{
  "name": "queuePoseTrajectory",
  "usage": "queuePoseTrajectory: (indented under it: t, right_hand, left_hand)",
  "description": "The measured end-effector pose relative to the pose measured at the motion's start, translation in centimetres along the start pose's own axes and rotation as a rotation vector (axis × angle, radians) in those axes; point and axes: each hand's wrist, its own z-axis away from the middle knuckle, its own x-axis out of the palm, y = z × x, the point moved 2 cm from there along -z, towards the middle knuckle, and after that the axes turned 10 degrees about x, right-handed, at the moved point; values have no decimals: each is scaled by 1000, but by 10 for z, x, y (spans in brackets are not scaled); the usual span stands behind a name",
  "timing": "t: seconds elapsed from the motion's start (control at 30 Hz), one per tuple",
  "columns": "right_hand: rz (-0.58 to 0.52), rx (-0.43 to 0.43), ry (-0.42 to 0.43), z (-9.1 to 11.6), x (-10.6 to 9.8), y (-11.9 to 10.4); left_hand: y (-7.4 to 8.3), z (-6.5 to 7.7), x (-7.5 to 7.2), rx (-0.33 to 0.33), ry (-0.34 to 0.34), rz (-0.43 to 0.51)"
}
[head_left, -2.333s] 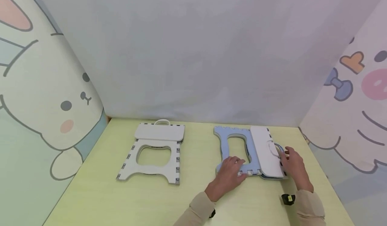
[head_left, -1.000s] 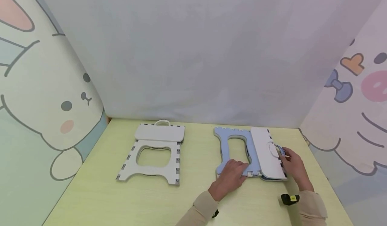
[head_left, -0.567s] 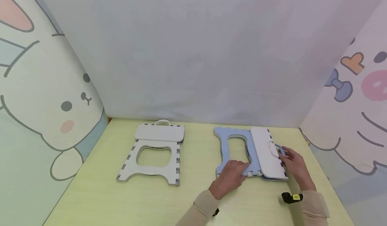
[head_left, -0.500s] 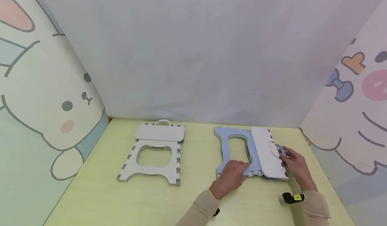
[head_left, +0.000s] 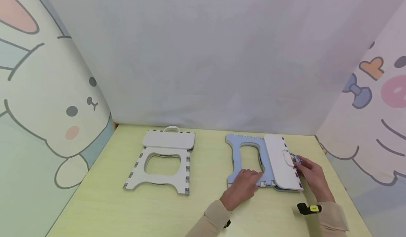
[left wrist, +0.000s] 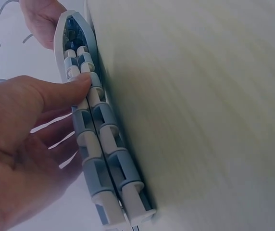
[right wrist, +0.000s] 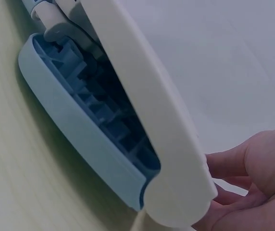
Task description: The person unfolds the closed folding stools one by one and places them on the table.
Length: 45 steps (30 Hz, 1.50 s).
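A folded step stool (head_left: pixel 269 159) with a blue leg frame and white seat panel lies flat at the right of the table. My left hand (head_left: pixel 242 187) grips its near edge, fingers over the blue frame. In the left wrist view the thumb presses the hinged side (left wrist: pixel 101 125). At the seat's right edge, my right hand (head_left: pixel 312 175) holds the blue carry handle (head_left: pixel 297 158); a white handle loop (head_left: pixel 284 156) lies over the seat. The right wrist view shows the white seat half (right wrist: pixel 142 86) standing slightly apart from the blue half (right wrist: pixel 80 132).
A second folded stool, all white (head_left: pixel 155 177), lies at the left of the yellow-green table (head_left: pixel 127 212), its handle toward the back. A grey sheet (head_left: pixel 203 60) hangs behind. Cartoon-printed panels (head_left: pixel 47 96) stand on both sides.
The left thumb has drawn in closer to the stool's near edge. The right fingers have settled around the handle. Both stools lie where they were.
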Motion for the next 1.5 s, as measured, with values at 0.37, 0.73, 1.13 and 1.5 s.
queuePoseTrajectory:
  t: [0.37,0.73,1.13,1.5]
  right_hand:
    - [-59,-3,-7,0,-1,0]
    - [-48,-43,9,6,-4,-8]
    - [-15,-55,-4,18,-12,-16]
    - [23,-93,14,26,-18,-24]
  left_hand:
    - [1,2,-2,-1,-11,-14]
    - [0,4,-4,9,23,-9]
    - [0,9,-7,21,78,20]
    - [1,12,-12,46,152,22]
